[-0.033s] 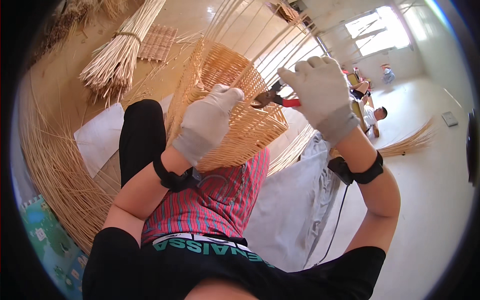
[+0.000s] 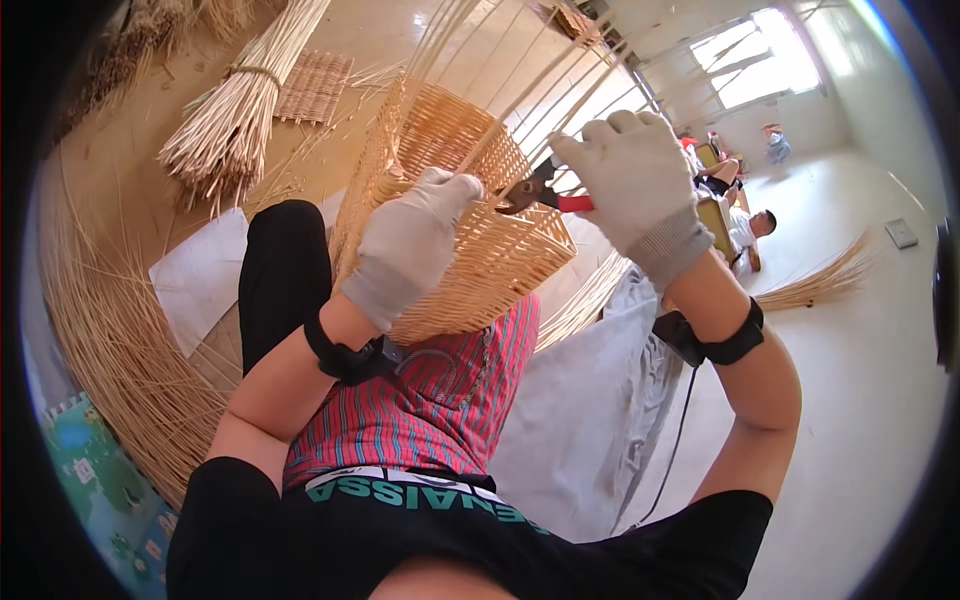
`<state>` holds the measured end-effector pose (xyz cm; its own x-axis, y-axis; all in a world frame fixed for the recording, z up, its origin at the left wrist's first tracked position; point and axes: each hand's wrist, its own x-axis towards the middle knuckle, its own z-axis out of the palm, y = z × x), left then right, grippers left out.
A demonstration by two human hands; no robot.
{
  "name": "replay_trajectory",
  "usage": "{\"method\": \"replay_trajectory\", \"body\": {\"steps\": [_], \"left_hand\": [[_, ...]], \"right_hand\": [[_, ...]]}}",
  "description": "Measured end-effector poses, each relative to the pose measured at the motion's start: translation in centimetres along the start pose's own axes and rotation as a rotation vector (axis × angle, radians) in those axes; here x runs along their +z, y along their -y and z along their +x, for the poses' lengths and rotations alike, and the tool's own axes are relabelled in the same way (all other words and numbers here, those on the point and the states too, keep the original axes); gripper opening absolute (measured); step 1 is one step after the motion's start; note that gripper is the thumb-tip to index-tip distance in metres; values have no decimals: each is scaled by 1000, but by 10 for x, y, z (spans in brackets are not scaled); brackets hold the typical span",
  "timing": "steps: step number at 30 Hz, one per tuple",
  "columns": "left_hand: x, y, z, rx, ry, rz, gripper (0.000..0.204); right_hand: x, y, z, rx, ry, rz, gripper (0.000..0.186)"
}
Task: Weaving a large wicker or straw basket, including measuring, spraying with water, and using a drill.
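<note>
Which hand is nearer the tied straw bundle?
Left. The left hand, at the woven basket, is below and right of the bundle; the right hand, holding red-handled pliers, is farther right.

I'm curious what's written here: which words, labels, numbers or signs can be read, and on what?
Black shirt: large green capitals, wording not copied here.
White band beside them: dark shapes, too cut off to read.
Blue-green mat: pale marks, too blurred to read.
Pliers in the right hand: no readable marking.
Nothing else is readable.
</note>
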<state>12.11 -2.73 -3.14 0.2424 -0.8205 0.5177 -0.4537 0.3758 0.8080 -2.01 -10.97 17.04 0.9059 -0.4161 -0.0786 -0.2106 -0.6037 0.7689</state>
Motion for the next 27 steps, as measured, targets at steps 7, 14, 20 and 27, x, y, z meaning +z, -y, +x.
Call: {"method": "replay_trajectory", "body": {"steps": [7, 14, 20, 27], "left_hand": [[-4, -6, 2, 77, -33, -34, 17], [15, -31, -10, 161, -140, 204, 29], [57, -48, -4, 94, 84, -9, 34], [13, -5, -33, 276, -61, 92, 29]], "right_hand": [[7, -21, -45, 60, 81, 296, 30], [46, -10, -132, 708, -4, 739, 41], [146, 77, -207, 1124, -78, 1539, 42], [325, 271, -337, 1712, 605, 1373, 63]]}}
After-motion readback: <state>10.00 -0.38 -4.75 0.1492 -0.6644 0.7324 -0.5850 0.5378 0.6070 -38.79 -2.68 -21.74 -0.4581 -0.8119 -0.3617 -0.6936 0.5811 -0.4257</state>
